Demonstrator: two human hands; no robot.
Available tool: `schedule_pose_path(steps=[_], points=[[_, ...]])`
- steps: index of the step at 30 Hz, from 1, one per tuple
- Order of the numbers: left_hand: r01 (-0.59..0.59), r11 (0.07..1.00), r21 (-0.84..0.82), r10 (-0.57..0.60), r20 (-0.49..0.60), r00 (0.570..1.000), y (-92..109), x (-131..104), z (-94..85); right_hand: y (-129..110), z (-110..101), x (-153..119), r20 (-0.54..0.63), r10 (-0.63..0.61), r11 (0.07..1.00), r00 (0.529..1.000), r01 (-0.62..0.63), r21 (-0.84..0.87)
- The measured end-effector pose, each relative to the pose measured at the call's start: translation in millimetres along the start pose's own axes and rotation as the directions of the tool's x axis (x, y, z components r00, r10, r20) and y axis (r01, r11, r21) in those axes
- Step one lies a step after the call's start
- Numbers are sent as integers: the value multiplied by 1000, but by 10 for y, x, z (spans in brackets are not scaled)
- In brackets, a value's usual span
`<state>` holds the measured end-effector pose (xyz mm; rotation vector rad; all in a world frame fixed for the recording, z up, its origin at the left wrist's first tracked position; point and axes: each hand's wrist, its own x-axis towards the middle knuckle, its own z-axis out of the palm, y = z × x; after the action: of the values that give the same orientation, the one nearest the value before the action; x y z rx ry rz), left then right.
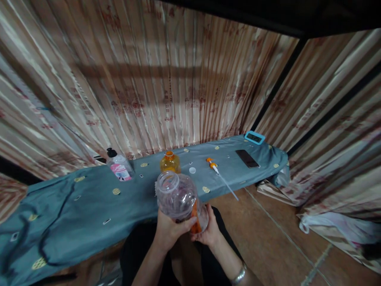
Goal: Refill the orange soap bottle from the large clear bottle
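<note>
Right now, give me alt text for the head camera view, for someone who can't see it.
Two hands, left and right, tilt a clear bottle over the lap. On the cloth-covered table are an amber bottle, a pump top, a pink-labelled bottle, a phone and a blue-framed clock.

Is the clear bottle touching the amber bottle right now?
Cannot tell. In the head view, the clear bottle overlaps the lower part of the amber bottle, hiding any contact or gap between them.
</note>
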<state>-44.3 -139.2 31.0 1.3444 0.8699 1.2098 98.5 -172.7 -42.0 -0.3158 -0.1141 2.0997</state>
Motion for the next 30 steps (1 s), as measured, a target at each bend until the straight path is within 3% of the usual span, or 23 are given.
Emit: schedule_pose_path(steps=[4, 6, 8, 9, 12, 14, 16, 19, 23, 27, 29, 30], points=[[136, 985, -102, -113, 207, 972, -117, 17, 107, -4, -44, -98, -90, -86, 996, 992, 87, 9], [118, 981, -156, -83, 213, 974, -106, 33, 130, -24, -31, -167, -135, -156, 988, 978, 157, -10], [-56, 974, -217, 69, 53, 996, -52, 89, 95, -58, -6, -250, -165, -220, 976, 961, 215, -45], [-163, 959, -234, 155, -53, 987, -19, 138, 53, -80, 9, -293, -182, -248, 969, 952, 242, -54], [-386, 907, -169, 338, -255, 906, 49, 369, -147, -154, 60, -400, -216, -317, 948, 923, 308, -75], [-426, 905, -7, 397, -353, 847, 41, 573, -293, -199, 97, -443, -246, -348, 938, 905, 336, -88], [-373, 908, 193, 420, -409, 810, -15, 793, -401, -235, 134, -467, -279, -373, 928, 885, 360, -98], [-265, 899, 349, 391, -370, 843, -161, 1103, -447, -288, 171, -497, -329, -416, 907, 848, 415, -77], [-222, 886, 407, 346, -261, 901, -349, 1359, -347, -395, 121, -557, -471, -477, 851, 742, 523, -38], [-198, 891, 408, 304, -211, 929, -455, 1381, -262, -478, 36, -576, -426, -451, 870, 784, 493, -13], [-150, 893, 425, 261, -216, 941, -492, 1341, -244, -470, 61, -542, -462, -465, 865, 755, 498, -58], [-129, 893, 430, 244, -223, 944, -509, 1318, -236, -455, 94, -516, -468, -532, 830, 705, 545, -123]])
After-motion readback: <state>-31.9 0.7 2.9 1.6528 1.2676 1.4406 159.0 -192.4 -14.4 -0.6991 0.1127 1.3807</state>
